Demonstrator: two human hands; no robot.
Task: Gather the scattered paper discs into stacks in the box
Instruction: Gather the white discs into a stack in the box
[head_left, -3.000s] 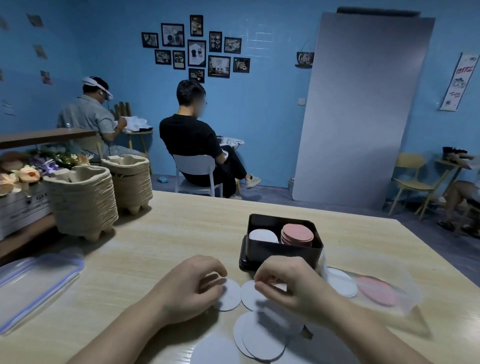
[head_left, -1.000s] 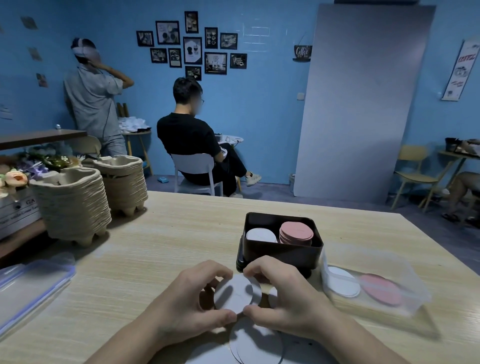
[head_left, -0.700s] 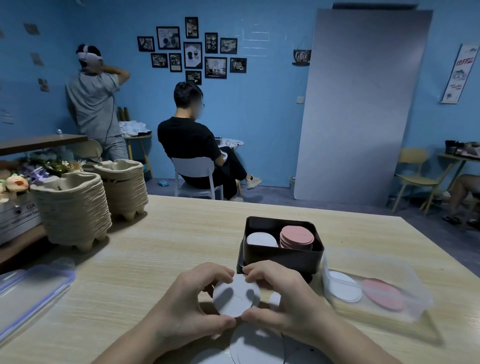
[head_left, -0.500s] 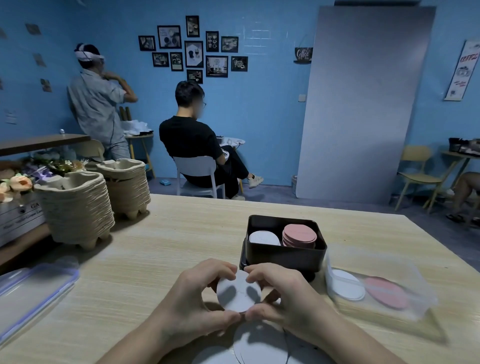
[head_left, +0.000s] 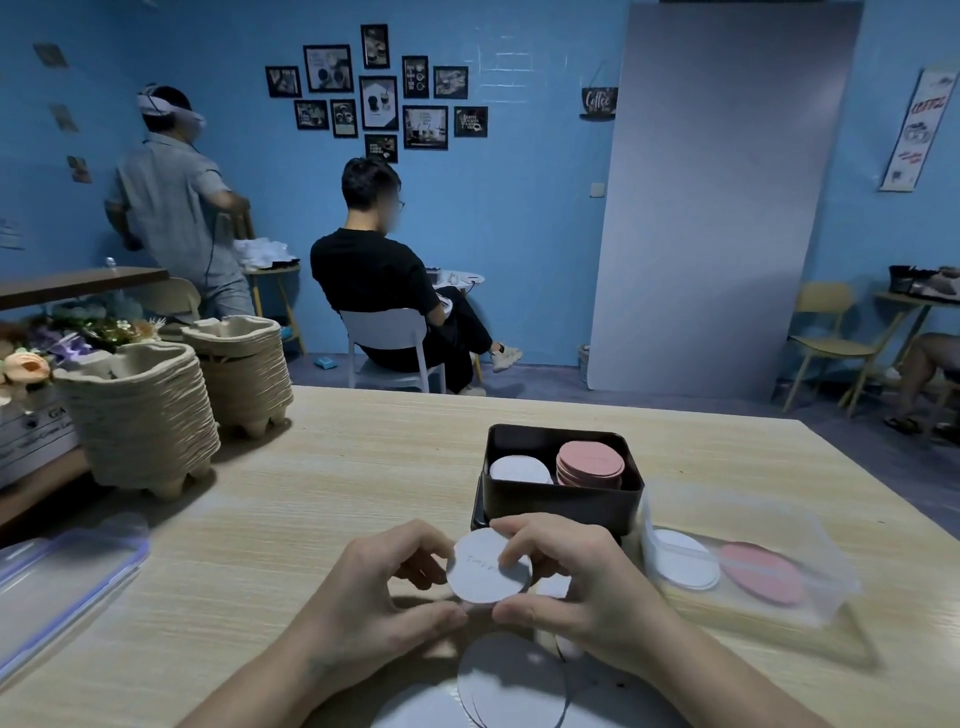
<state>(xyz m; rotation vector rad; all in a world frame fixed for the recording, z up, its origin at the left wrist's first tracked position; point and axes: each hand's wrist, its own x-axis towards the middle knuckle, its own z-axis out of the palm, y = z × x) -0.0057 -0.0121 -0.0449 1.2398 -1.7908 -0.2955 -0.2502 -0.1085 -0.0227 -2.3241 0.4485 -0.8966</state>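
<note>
- Pale wood makes up the table (head_left: 311, 493) in the head view, and everything below rests on it or is held just above it.
- Between both hands, a white paper disc (head_left: 483, 579) is held up off the table with its face tilted toward the viewer. It bears faint marks and sits just in front of the near wall of the black box (head_left: 558, 501).
- On the disc's left side, the left hand (head_left: 374, 597) pinches it, with the thumb at the lower edge and curled fingers at the upper left edge.
- On the other side, the right hand (head_left: 587, 587) pinches the same disc, with the thumb at the lower edge and the forefinger bent over its face.
- Inside the black box, a low white stack (head_left: 519, 469) lies on the left. A taller pink stack (head_left: 589, 460) lies on the right, just beside it.
- Under the wrists, loose white discs (head_left: 511, 680) lie overlapping on the table at the bottom edge of the view.
- Just right of the box sits a clear plastic tray (head_left: 826, 577). A single white disc (head_left: 683, 566) and a pink disc (head_left: 761, 579) show through it, but I cannot tell whether they are inside or underneath.
- At the table's far left stand two stacks of moulded pulp trays (head_left: 140, 421). A clear lid with a blue rim (head_left: 62, 566) lies nearer on that side.
- Beyond the table, by the blue wall, a seated person (head_left: 374, 280) faces away and a standing person (head_left: 176, 208) wears a headset.
</note>
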